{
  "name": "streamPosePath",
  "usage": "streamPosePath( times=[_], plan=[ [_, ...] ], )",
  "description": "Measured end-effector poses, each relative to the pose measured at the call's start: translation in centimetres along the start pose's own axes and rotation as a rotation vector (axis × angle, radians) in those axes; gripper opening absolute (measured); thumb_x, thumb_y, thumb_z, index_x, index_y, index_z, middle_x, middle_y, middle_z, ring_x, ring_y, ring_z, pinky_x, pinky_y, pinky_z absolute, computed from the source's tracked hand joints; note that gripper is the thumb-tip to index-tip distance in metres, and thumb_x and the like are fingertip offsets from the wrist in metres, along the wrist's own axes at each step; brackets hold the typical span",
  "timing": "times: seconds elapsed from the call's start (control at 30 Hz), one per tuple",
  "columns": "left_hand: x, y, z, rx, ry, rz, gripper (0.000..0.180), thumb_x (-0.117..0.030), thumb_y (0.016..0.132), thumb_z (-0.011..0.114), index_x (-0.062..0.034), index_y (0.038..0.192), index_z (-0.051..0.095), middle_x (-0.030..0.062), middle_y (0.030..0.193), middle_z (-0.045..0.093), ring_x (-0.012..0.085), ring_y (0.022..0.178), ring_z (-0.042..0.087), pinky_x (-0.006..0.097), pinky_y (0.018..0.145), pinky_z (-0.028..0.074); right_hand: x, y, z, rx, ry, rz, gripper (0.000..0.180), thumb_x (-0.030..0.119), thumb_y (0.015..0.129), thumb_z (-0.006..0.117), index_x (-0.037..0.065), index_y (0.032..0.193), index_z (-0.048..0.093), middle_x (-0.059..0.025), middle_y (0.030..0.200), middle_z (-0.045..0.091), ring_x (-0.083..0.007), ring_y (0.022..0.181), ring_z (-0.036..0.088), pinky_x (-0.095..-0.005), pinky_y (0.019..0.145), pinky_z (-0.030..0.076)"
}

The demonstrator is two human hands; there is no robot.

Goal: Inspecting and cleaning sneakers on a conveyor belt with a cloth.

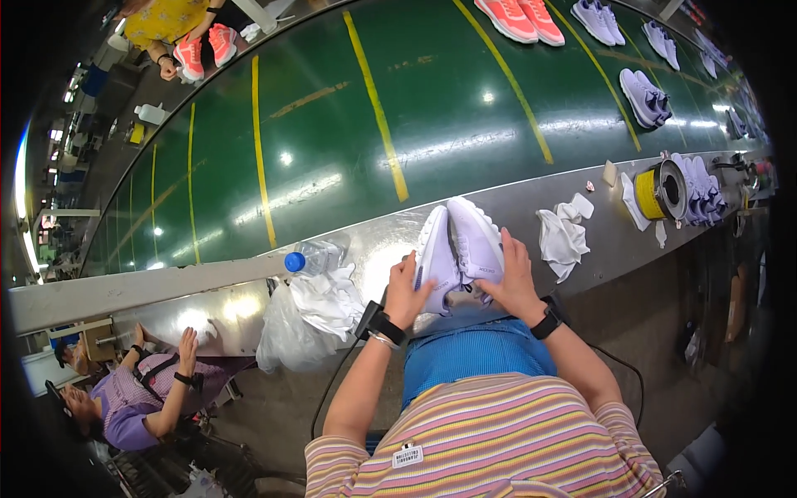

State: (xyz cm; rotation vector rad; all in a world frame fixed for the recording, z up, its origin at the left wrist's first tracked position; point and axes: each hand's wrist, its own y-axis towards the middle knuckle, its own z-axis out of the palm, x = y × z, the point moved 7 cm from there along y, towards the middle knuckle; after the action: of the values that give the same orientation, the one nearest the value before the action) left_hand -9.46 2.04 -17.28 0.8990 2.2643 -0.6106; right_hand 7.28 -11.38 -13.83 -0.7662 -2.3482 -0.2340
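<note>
A pair of pale lavender sneakers stands side by side on the metal ledge in front of me, toes pointing away and leaning toward each other. My left hand (405,292) grips the heel end of the left sneaker (438,261), its fingers along the outer side. Around the outer side and heel of the right sneaker (475,241) curls my right hand (515,278), thumb near the heel. The shoes' inner sides are partly hidden where they meet.
Beyond the ledge runs a green conveyor belt (324,149) with yellow stripes, carrying coral sneakers (521,18) and more lavender pairs. A clear bottle (320,257) and white cloths (328,300) lie left; crumpled cloths (563,236) and a yellow-labelled can (658,193) sit right. Co-workers stand at left and far left.
</note>
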Motion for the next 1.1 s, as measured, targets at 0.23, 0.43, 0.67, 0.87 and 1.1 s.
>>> streamPosePath(
  times=[0.23,0.43,0.67,0.87,1.1],
  plan=[
    [4.2,-0.2,2.2,0.162,-0.402,-0.154,0.061,-0.03,0.086,0.053,-0.0031,0.135,0.029,0.0194,0.103,0.053,0.026,0.095,0.051,0.034,0.086,0.039,-4.4,-0.7,-4.1,-0.105,0.305,0.162,0.037,0.013,0.073,0.066,0.004,0.107,0.054,-0.0135,0.099,0.053,-0.0286,0.097,0.051,-0.0339,0.081,0.042],
    [3.2,-0.9,0.5,0.081,-0.234,-0.03,0.057,-0.024,0.086,0.05,0.0016,0.133,0.031,0.0191,0.087,0.052,0.0237,0.08,0.048,0.036,0.072,0.038,-9.2,-0.7,-7.8,-0.42,0.009,0.17,0.011,0.011,0.074,0.062,0.011,0.085,0.064,-0.0051,0.086,0.059,-0.0258,0.085,0.049,-0.0363,0.077,0.037],
    [2.6,-4.2,0.2,0.158,-0.614,-0.478,0.06,-0.031,0.088,0.05,0.0054,0.132,0.03,0.019,0.117,0.046,0.0206,0.108,0.043,0.029,0.092,0.032,-12.7,3.5,-4.5,-0.263,-0.483,0.101,0.013,0.014,0.077,0.059,0.014,0.089,0.063,-0.0029,0.091,0.059,-0.0259,0.089,0.049,-0.0403,0.078,0.034],
    [2.3,-7.1,1.7,0.213,-1.175,-0.739,0.06,-0.03,0.09,0.046,0.0032,0.135,0.025,0.015,0.128,0.043,0.0182,0.114,0.043,0.027,0.095,0.034,-7.5,4.2,-9.5,-0.394,0.019,0.01,0.01,0.006,0.076,0.058,0.008,0.086,0.06,-0.007,0.084,0.058,-0.0234,0.08,0.053,-0.0365,0.073,0.041],
    [-0.8,-8.0,1.3,0.273,-1.446,-0.686,0.051,-0.02,0.088,0.036,-0.0006,0.134,0.026,0.0125,0.121,0.047,0.0183,0.106,0.05,0.029,0.09,0.04,8.6,3.4,-3.2,0.298,0.455,-0.208,0.011,0.003,0.076,0.06,0.002,0.086,0.059,-0.0125,0.082,0.058,-0.0237,0.071,0.058,-0.0312,0.063,0.046]
  ],
)
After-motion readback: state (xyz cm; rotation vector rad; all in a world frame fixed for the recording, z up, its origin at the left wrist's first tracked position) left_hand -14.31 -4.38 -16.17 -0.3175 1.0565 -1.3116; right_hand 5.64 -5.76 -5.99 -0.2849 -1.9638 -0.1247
